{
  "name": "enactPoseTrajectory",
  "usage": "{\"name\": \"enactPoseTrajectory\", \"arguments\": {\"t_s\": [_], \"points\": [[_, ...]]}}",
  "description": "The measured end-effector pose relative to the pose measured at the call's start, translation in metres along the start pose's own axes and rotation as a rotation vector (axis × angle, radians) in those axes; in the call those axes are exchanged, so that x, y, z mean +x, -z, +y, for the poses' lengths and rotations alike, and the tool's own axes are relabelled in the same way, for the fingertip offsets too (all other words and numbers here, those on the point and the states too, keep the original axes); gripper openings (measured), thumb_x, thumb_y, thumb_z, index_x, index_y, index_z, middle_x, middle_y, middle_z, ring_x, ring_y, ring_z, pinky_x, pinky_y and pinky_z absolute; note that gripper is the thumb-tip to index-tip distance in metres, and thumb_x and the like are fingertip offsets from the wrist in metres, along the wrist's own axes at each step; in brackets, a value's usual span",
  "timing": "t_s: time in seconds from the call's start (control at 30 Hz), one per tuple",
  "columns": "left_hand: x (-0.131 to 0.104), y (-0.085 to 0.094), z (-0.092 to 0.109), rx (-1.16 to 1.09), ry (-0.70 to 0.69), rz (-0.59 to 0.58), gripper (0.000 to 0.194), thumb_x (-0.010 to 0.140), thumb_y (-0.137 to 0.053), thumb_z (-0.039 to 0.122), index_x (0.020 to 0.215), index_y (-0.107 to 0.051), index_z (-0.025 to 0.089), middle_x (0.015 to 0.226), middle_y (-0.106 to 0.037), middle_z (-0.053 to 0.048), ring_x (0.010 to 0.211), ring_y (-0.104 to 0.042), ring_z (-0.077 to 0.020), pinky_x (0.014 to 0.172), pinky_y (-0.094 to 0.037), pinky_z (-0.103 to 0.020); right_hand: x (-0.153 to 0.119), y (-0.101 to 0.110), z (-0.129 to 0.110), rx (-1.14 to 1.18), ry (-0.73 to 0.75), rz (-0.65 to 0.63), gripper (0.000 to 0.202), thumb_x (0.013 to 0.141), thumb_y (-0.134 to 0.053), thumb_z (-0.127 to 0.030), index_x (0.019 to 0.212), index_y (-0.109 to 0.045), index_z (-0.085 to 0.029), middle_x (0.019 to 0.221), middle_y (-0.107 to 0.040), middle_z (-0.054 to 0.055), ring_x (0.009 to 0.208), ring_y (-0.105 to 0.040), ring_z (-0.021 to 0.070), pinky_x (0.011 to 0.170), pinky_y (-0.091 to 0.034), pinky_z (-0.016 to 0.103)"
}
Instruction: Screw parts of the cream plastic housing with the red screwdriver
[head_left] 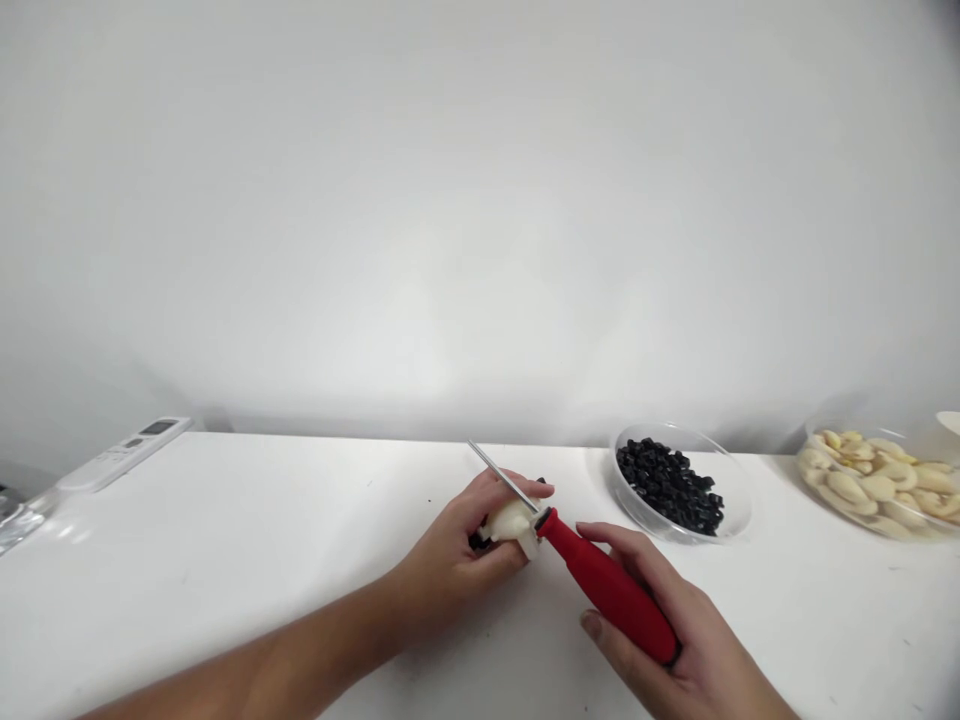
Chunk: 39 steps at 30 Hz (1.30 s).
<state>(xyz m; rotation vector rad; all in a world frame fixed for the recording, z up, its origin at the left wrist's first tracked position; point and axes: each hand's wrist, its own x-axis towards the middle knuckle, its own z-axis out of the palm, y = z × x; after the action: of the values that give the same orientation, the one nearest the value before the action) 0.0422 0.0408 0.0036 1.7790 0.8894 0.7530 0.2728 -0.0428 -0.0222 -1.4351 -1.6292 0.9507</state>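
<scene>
Red screwdriver (619,598) — black pellets (670,486), perhaps, beyond

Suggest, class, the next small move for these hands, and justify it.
Probably close the right hand more firmly around the red handle: its thumb and forefinger look spread, while the left hand holds the cream-coloured piece beside the metal shaft.

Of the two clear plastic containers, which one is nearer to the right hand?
It is the container with small black pieces, just beyond the right hand; the other container, farther right, holds cream-coloured pieces.
</scene>
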Motion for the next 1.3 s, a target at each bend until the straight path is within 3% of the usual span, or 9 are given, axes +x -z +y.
{"name": "enactPoseTrajectory", "arguments": {"t_s": [0.3,0.5,0.63,0.77,0.87,1.13,1.23,1.3], "points": [[-0.007,0.005,0.013,-0.01,-0.041,-0.127,0.051,0.095,-0.064,0.032,0.145,-0.054,0.03,0.143,-0.049,-0.012,0.133,-0.048,-0.0339,0.108,-0.043,-0.044,0.002,0.007,-0.004,0.05,-0.023,-0.137,0.051,0.095,-0.061,-0.047,0.142,-0.052,-0.03,0.116,-0.076,0.006,0.112,-0.07,0.0283,0.08,-0.058,0.032],[-0.012,0.007,0.017,0.135,-0.149,-0.218,0.054,0.102,-0.054,0.032,0.155,-0.043,0.031,0.15,-0.042,-0.014,0.143,-0.039,-0.033,0.115,-0.038,-0.046,-0.001,0.008,-0.01,0.017,0.006,-0.149,0.051,0.092,-0.063,-0.046,0.141,-0.056,-0.034,0.13,-0.075,0.004,0.106,-0.072,0.0261,0.091,-0.055,0.036],[-0.014,0.004,0.012,0.174,-0.199,-0.175,0.055,0.099,-0.061,0.032,0.153,-0.048,0.031,0.149,-0.045,-0.014,0.147,-0.032,-0.0345,0.117,-0.037,-0.049,-0.002,0.006,-0.008,-0.011,0.002,-0.137,0.051,0.09,-0.065,-0.044,0.14,-0.059,-0.035,0.128,-0.076,0.004,0.106,-0.072,0.0281,0.093,-0.055,0.039],[-0.014,0.004,0.013,0.159,-0.173,-0.149,0.051,0.099,-0.061,0.035,0.149,-0.054,0.03,0.144,-0.049,-0.015,0.145,-0.034,-0.037,0.116,-0.038,-0.051,-0.001,0.006,-0.009,-0.035,0.042,-0.116,0.05,0.092,-0.064,-0.048,0.138,-0.062,-0.03,0.128,-0.077,0.008,0.105,-0.074,0.0293,0.093,-0.058,0.04],[-0.012,0.005,0.016,0.11,-0.153,-0.13,0.047,0.102,-0.054,0.038,0.149,-0.055,0.029,0.142,-0.05,-0.015,0.139,-0.041,-0.0351,0.114,-0.039,-0.049,-0.001,0.009,-0.012,-0.042,0.056,-0.084,0.049,0.093,-0.064,-0.051,0.137,-0.065,-0.029,0.128,-0.077,0.009,0.109,-0.075,0.0302,0.092,-0.06,0.038],[-0.009,-0.003,0.009,-0.01,-0.02,0.013,0.047,0.1,-0.056,0.051,0.142,-0.059,0.03,0.14,-0.053,-0.011,0.127,-0.05,-0.0328,0.108,-0.04,-0.044,0.001,0.01,-0.014,-0.012,0.048,-0.017,0.052,0.094,-0.063,-0.055,0.138,-0.066,-0.028,0.132,-0.076,0.01,0.117,-0.072,0.0313,0.092,-0.062,0.035],[-0.007,-0.001,0.006,-0.084,0.114,0.002,0.05,0.101,-0.052,0.055,0.146,-0.053,0.033,0.124,-0.06,-0.009,0.101,-0.058,-0.0262,0.089,-0.048,-0.037,0.002,0.009,-0.014,0.014,0.007,-0.033,0.052,0.094,-0.062,-0.057,0.138,-0.065,-0.029,0.133,-0.075,0.008,0.118,-0.072,0.0306,0.091,-0.062,0.034],[-0.006,0.0,0.005,-0.152,0.201,0.038,0.052,0.102,-0.048,0.058,0.148,-0.05,0.033,0.106,-0.062,-0.006,0.083,-0.056,-0.0208,0.077,-0.047,-0.033,0.001,0.009,-0.014,0.005,-0.036,-0.023,0.052,0.092,-0.063,-0.058,0.136,-0.065,-0.03,0.131,-0.076,0.008,0.115,-0.072,0.0308,0.089,-0.062,0.034]]}}
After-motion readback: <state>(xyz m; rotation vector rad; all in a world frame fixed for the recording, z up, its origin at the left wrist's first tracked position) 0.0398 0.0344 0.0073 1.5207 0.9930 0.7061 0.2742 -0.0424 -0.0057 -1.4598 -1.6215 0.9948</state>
